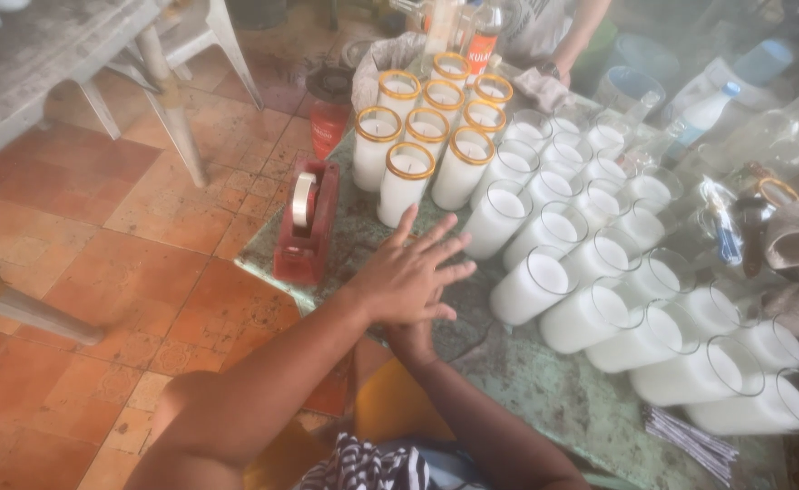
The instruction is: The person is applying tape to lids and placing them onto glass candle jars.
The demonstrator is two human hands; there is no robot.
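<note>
Left hand (413, 272) lies flat, fingers spread, over the right hand (413, 340), apparently holding nothing. Eight candle glasses (406, 186) just ahead carry gold rim bands; the remaining unbanded glasses (590, 259) stand beside them.

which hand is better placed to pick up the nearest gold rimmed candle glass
Probably left. The left hand lies on top with fingers spread toward the gold rimmed candle glass. The right hand sits beneath it, mostly covered.

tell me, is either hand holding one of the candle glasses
No, the left hand lies flat over the right hand on the green table, apart from the nearest candle glass.
</note>
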